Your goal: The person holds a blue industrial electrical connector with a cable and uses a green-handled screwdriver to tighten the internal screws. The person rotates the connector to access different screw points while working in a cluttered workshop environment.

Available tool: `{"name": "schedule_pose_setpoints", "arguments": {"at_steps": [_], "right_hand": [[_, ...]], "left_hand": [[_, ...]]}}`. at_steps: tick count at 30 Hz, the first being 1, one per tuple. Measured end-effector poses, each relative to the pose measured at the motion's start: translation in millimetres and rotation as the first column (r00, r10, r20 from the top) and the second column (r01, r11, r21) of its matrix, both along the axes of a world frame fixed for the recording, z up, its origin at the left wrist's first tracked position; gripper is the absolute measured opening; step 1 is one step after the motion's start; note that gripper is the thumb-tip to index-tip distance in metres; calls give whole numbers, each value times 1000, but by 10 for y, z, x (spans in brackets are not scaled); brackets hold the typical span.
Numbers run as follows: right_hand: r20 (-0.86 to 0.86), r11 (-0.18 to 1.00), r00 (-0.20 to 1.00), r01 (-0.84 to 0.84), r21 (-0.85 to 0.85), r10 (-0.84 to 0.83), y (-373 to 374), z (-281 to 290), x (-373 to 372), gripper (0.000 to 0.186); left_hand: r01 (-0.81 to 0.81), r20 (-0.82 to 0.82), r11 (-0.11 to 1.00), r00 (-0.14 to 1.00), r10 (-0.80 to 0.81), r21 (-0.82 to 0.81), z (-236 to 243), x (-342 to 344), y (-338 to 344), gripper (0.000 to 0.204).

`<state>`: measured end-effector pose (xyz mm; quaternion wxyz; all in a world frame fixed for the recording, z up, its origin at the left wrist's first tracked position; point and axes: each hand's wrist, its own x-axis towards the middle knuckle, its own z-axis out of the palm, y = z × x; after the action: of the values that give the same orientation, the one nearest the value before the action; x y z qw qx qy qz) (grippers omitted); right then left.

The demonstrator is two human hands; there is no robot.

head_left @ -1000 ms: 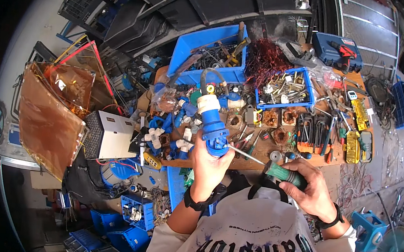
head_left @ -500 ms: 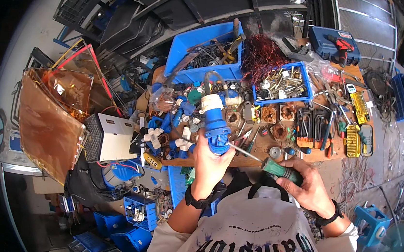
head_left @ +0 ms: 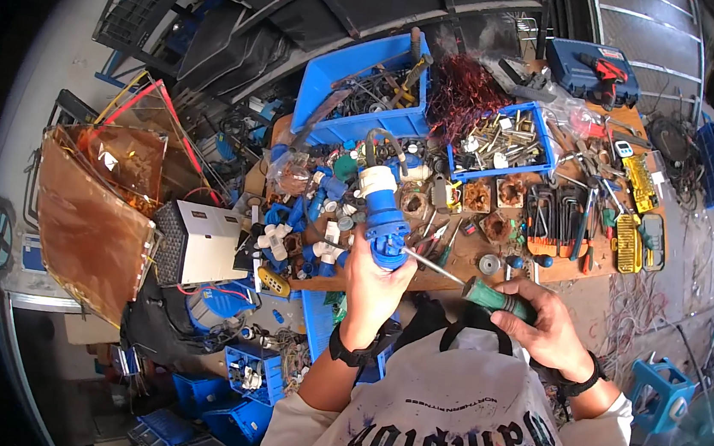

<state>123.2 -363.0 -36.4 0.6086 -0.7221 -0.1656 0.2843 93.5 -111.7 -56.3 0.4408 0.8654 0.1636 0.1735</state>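
Observation:
My left hand (head_left: 375, 287) is closed round a blue industrial plug (head_left: 386, 217), held up over the table's near edge. The plug has a white collar (head_left: 375, 181) at its far end, and a grey cable (head_left: 380, 136) loops out of it. In my right hand (head_left: 549, 325) is a screwdriver with a green handle (head_left: 494, 300), lying nearly level. Its thin metal shaft (head_left: 439, 267) points left, and the tip meets the plug's near end beside my left fingers. Exactly what the tip touches is too small to tell.
Blue and white pipe fittings (head_left: 274, 241) crowd the wooden table (head_left: 596, 285) on the left. Behind stand a blue crate (head_left: 358, 124) of tools and a blue tray (head_left: 499, 175) of metal parts. Pliers (head_left: 450, 242), hex keys (head_left: 554, 216) and yellow bit sets (head_left: 627, 245) lie right.
Both hands keep their grip, with the screwdriver tip still at the plug. The surroundings have shifted slightly in view; any turn of the screwdriver is too small to make out.

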Motion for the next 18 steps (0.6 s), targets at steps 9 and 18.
{"name": "schedule_pose_setpoints", "arguments": {"at_steps": [9, 18], "right_hand": [[17, 992, 995, 98, -81, -97, -30, -92, 0, 28], [-148, 987, 980, 146, 65, -135, -23, -122, 4, 28]], "left_hand": [[4, 13, 1000, 1000, -5, 11, 20, 35, -48, 38], [52, 55, 986, 998, -44, -156, -166, 14, 34, 36]]}}
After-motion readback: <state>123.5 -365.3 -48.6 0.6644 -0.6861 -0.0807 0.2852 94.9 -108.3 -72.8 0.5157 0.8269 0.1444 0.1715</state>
